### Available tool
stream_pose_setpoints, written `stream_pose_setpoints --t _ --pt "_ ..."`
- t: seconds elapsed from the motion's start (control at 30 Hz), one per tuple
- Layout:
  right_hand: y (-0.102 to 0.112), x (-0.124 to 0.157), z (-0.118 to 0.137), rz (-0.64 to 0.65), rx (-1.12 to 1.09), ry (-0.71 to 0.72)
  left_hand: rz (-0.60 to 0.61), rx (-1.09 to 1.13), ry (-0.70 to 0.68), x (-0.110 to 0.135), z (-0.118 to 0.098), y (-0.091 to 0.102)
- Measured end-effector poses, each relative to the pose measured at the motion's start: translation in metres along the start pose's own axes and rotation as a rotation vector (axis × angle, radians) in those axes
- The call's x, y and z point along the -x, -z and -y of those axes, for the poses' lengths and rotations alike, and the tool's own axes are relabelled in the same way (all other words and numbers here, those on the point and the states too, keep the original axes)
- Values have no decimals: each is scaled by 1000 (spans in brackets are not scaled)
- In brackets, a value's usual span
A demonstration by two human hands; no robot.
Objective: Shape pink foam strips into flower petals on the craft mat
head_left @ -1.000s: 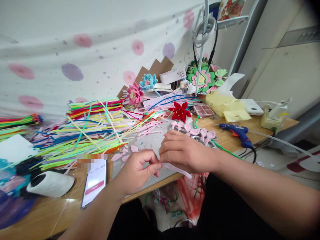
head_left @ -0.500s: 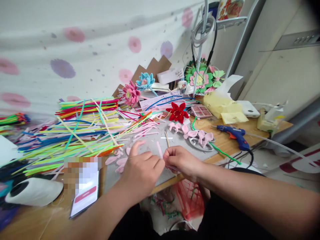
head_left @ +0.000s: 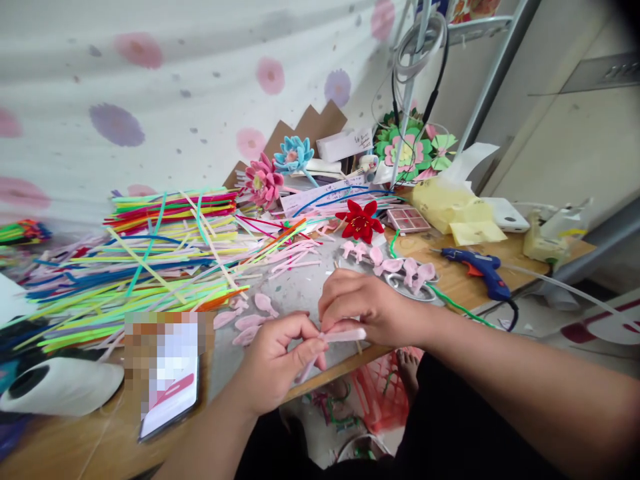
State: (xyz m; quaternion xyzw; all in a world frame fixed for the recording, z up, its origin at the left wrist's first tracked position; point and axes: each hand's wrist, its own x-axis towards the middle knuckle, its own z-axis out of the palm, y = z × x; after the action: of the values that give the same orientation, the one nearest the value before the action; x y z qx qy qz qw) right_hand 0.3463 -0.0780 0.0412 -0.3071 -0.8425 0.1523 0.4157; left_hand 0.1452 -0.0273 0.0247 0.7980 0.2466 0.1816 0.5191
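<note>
My left hand (head_left: 280, 357) pinches a pale pink pipe cleaner (head_left: 347, 335) between thumb and fingers. One end of the fuzzy strip points right, and a pink piece shows below the left fingers. Close against it, my right hand (head_left: 370, 303) has its fingertips closed on the strip near the left thumb. Left of my hands lie several pink fuzzy petals (head_left: 265, 305) on the grey mat (head_left: 295, 287). More curled pink petals (head_left: 390, 265) sit in a row beyond the right hand, partly on a silver scrolled piece (head_left: 425, 293).
Bundles of coloured pipe cleaners (head_left: 130, 260) cover the left side. A phone (head_left: 175, 387) and a white spool (head_left: 65, 385) lie at the front left. A blue glue gun (head_left: 477, 267) rests at right. A red flower (head_left: 359, 221) stands behind the mat.
My left hand's raised index finger has curled in to pinch. The pink strip has swung from upright to nearly level, pointing right. My right hand has shifted slightly up.
</note>
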Motion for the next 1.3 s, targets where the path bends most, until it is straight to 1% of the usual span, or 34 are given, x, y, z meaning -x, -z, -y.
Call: stream_pose_setpoints --t 0.07,0.13,0.2,0.23,0.3,0.37,0.4,0.47,0.5,0.53,0.57,0.6,0.67,0.7,0.77,0.83,0.87,0.93,1.03,1.1,1.13,1.2,1.27,1.3 --pt "-3 -3 -1 39 -18 -15 23 16 -9 -1 1 1" --pt "-5 -5 -1 91 -43 -43 40 -19 -19 -1 1 3" --pt "-7 -6 -2 133 -75 -106 1 -164 -73 -1 -1 4" --pt "-9 -6 -2 138 -101 -163 -39 -283 -132 0 -2 5" --pt "-16 -7 -5 126 -187 -340 -140 -587 -282 0 -4 5" --pt "-27 -9 -10 84 -333 -594 -223 -879 -411 -2 -2 5" --pt "-34 -11 -13 52 -412 -731 -247 -993 -451 -3 0 5" --pt "-45 -15 -20 -9 -536 -958 -278 -1132 -481 -7 6 5" --pt "-48 -17 -22 -31 -555 -1020 -292 -1150 -469 -9 9 6" --pt "-50 -19 -24 -52 -530 -1038 -315 -1136 -432 -10 13 7" --pt "-51 -20 -25 -61 -474 -1010 -348 -1088 -385 -12 16 7" --pt "-49 -21 -24 -63 -409 -948 -389 -1012 -331 -12 18 7" --pt "-43 -20 -22 -106 -277 -783 -453 -778 -213 -11 22 8" --pt "-39 -19 -20 -127 -219 -680 -450 -623 -154 -10 22 7" --pt "-31 -16 -17 -129 -125 -446 -366 -278 -25 -7 22 6" --pt "-25 -15 -16 -76 -28 -211 -233 28 83 -3 20 6" --pt "-23 -15 -15 -45 7 -122 -179 136 113 -1 19 6" --pt "-19 -15 -14 -24 48 -34 -121 241 127 2 16 6" --pt "-17 -17 -9 12 52 -15 -97 202 87 4 9 7" --pt "-18 -16 -6 56 33 -51 -103 75 40 4 5 7" --pt "-19 -16 -5 72 20 -88 -117 -25 2 4 4 6" --pt "-24 -14 -5 84 -10 -222 -182 -308 -113 3 3 4" --pt "-30 -14 -7 76 -62 -442 -274 -618 -233 1 5 1" --pt "-33 -14 -8 65 -96 -566 -319 -732 -273 -1 7 -1"
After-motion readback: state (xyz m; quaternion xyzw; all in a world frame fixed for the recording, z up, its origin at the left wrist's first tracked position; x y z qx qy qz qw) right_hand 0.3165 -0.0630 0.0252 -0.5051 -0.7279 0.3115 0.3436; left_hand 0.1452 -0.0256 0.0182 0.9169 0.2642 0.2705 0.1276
